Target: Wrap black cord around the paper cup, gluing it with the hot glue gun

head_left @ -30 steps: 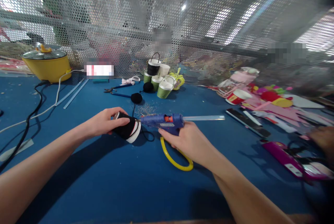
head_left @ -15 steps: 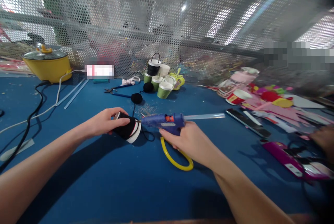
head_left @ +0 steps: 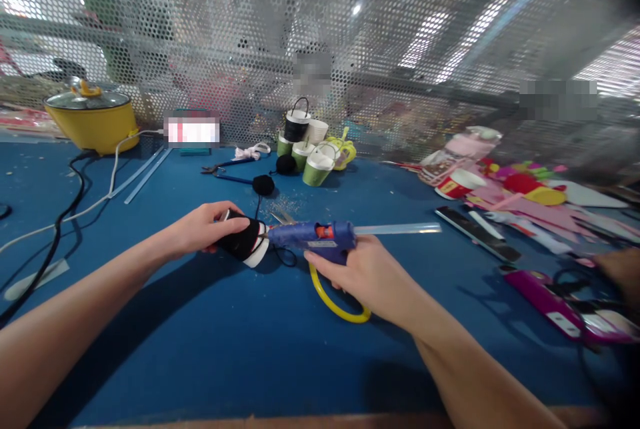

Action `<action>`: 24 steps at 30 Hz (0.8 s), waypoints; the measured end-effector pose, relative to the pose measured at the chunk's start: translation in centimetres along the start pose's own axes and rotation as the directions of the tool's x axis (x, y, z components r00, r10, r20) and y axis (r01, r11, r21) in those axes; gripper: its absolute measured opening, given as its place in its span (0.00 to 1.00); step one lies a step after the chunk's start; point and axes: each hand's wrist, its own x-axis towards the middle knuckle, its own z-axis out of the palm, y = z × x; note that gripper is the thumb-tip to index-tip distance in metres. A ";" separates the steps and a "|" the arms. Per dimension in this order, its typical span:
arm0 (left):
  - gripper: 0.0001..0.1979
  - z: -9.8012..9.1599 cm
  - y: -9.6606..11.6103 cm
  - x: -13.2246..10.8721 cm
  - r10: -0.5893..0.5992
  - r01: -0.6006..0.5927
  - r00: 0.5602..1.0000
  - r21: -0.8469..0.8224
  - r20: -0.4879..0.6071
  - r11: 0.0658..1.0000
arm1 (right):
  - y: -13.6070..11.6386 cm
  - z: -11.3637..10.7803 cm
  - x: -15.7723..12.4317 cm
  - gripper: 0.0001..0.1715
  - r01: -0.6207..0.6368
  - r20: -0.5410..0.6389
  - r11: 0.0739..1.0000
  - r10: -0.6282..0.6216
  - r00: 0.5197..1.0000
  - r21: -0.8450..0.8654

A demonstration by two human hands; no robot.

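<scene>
My left hand [head_left: 213,227] grips a paper cup [head_left: 240,235] wrapped in black yarn, tilted on its side with its white rim towards the right. My right hand [head_left: 357,269] is closed round the handle of a blue glue gun [head_left: 315,234]. The gun's nozzle meets the yarn near the cup's rim, and a clear glue stick [head_left: 400,229] juts from its back. From the cup a black strand runs up to a black yarn ball [head_left: 263,184]. A yellow scissor handle [head_left: 345,312] shows below my right hand; the scissor tips poke out beyond the gun.
Small wrapped cups [head_left: 318,169] and pliers [head_left: 227,169] lie ahead. A yellow pot [head_left: 93,123] with cords stands at the left. Right are a phone [head_left: 477,234], a purple power strip [head_left: 543,302], pink scraps and another person's blurred hand [head_left: 620,275]. A perforated metal screen [head_left: 280,49] closes the back.
The view has shifted slightly. The glue stick reaches a little further out behind the gun. Both hands keep their hold, with the nozzle still at the cup's rim.
</scene>
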 end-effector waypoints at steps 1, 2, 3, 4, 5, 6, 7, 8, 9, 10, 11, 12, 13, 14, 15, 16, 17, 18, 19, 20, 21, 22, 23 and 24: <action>0.19 0.0 0.0 0.0 0.001 -0.001 1.000 -0.006 -0.002 1.000 | 0.0 0.0 0.0 0.14 -0.005 0.005 1.000 0.005 1.000 -0.018; 0.19 0.1 0.0 0.0 0.003 -0.003 1.000 -0.008 -0.003 1.000 | -0.1 0.0 -0.1 0.14 -0.013 0.006 0.999 0.014 1.000 -0.034; 0.19 0.1 0.0 0.0 0.004 -0.004 1.000 -0.010 -0.005 1.000 | -0.2 0.0 -0.1 0.14 -0.027 0.006 0.999 0.027 1.000 -0.046; 0.19 0.1 0.1 0.0 0.003 -0.003 1.000 -0.012 -0.005 1.000 | -0.3 -0.1 -0.1 0.14 -0.044 0.010 0.998 0.044 0.999 -0.055; 0.19 0.1 0.1 0.0 0.001 -0.001 1.000 -0.016 -0.006 1.000 | -0.5 -0.1 -0.2 0.14 -0.059 0.023 0.997 0.060 0.998 -0.059; 0.20 0.2 0.1 0.0 -0.002 0.002 1.000 -0.020 -0.007 1.000 | -0.7 -0.3 -0.2 0.13 -0.071 0.041 0.996 0.073 0.996 -0.057; 0.20 0.2 0.1 -0.1 -0.007 0.006 1.000 -0.023 -0.009 1.000 | -0.9 -0.4 -0.2 0.12 -0.078 0.063 0.996 0.081 0.995 -0.052; 0.20 0.2 0.1 -0.1 -0.009 0.008 1.000 -0.027 -0.011 1.000 | -1.1 -0.5 -0.2 0.11 -0.079 0.081 0.996 0.082 0.993 -0.044; 0.20 0.2 0.1 -0.1 -0.007 0.007 1.000 -0.030 -0.012 1.000 | -1.2 -0.5 -0.2 0.11 -0.075 0.091 0.997 0.078 0.993 -0.034; 0.20 0.2 0.1 -0.1 -0.002 0.002 1.000 -0.032 -0.013 0.999 | -1.3 -0.5 -0.3 0.10 -0.068 0.096 0.997 0.070 0.993 -0.024; 0.20 0.1 0.0 -0.1 0.003 -0.003 1.000 -0.035 -0.013 0.999 | -1.3 -0.5 -0.3 0.10 -0.060 0.096 0.998 0.061 0.994 -0.017; 0.20 0.1 0.0 -0.1 0.006 -0.007 1.000 -0.038 -0.013 0.999 | -1.2 -0.4 -0.3 0.10 -0.053 0.093 0.999 0.054 0.994 -0.012; 0.20 0.2 -0.1 0.0 0.008 -0.008 1.000 -0.040 -0.014 0.999 | -1.2 -0.3 -0.4 0.10 -0.048 0.086 0.999 0.048 0.995 -0.009; 0.20 0.2 -0.1 0.0 0.007 -0.008 1.000 -0.040 -0.014 0.999 | -1.1 -0.2 -0.4 0.10 -0.042 0.076 0.999 0.042 0.996 -0.007; 0.20 0.2 -0.2 0.0 0.005 -0.006 1.000 -0.040 -0.016 0.999 | -1.0 -0.1 -0.4 0.11 -0.033 0.067 0.999 0.034 0.997 -0.005; 0.20 0.2 -0.2 0.1 0.004 -0.005 1.000 -0.040 -0.016 0.999 | -1.0 0.0 -0.5 0.11 -0.025 0.059 1.000 0.026 0.998 -0.006; 0.20 0.2 -0.2 0.1 0.004 -0.004 1.000 -0.041 -0.019 0.999 | -0.9 0.1 -0.5 0.11 -0.025 0.054 1.000 0.025 0.998 -0.011; 0.20 0.3 -0.3 0.1 0.001 -0.002 1.000 -0.045 -0.022 0.999 | -1.0 0.1 -0.5 0.11 -0.031 0.054 0.999 0.032 0.998 -0.019; 0.20 0.3 -0.3 0.1 -0.004 0.002 1.000 -0.052 -0.027 0.999 | -1.0 0.0 -0.5 0.11 -0.036 0.052 0.999 0.038 0.998 -0.033; 0.21 0.3 -0.2 0.1 -0.012 0.010 0.999 -0.059 -0.034 0.998 | -1.0 -0.1 -0.4 0.12 -0.037 0.045 0.998 0.040 0.998 -0.053; 0.21 0.3 -0.2 0.1 -0.023 0.020 0.999 -0.065 -0.038 0.998 | -1.1 -0.2 -0.4 0.12 -0.030 0.031 0.997 0.033 0.999 -0.076; 0.21 0.4 -0.2 0.1 -0.035 0.032 0.998 -0.071 -0.042 0.997 | -1.0 -0.3 -0.4 0.12 -0.014 0.014 0.995 0.016 1.000 -0.101; 0.21 0.4 -0.2 0.1 -0.046 0.042 0.998 -0.075 -0.045 0.996 | -1.0 -0.4 -0.4 0.13 0.007 -0.003 0.992 -0.008 1.000 -0.123; 0.21 0.4 -0.1 0.1 -0.052 0.048 0.998 -0.077 -0.046 0.996 | -0.9 -0.4 -0.4 0.13 0.032 -0.011 0.990 -0.034 0.999 -0.140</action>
